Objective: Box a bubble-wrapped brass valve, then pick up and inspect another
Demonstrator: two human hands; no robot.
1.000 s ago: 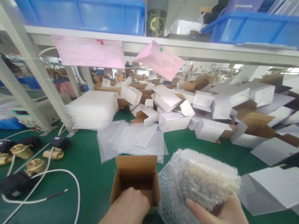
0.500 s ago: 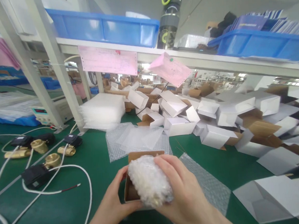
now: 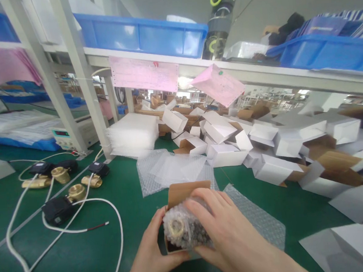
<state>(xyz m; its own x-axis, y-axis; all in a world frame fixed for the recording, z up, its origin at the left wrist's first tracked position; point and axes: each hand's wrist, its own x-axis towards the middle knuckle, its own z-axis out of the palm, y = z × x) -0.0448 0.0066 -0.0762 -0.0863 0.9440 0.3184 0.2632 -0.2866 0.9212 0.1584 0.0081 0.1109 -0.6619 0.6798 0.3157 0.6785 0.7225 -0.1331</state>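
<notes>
Bundle (image 3: pixel 178 231) in bubble wrap — a second ago beside the box (image 3: pixel 188 190), now at its mouth, not fully in | your left hand (image 3: pixel 150 246) grips box, right hand (image 3: pixel 224 220) bundle

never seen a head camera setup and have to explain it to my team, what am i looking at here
There is no machine: these are a person's two bare hands, and every picture comes from one camera worn on the head, looking forward and down.

The left hand grips a small cardboard box with its flap up. The right hand holds a bubble-wrapped bundle at the box's opening; a round, brass-coloured end shows through the wrap.

On the green bench, brass-and-black parts with white cables lie to the left, a stack of white sheets and loose bubble wrap behind, and a heap of white boxes to the right.
</notes>
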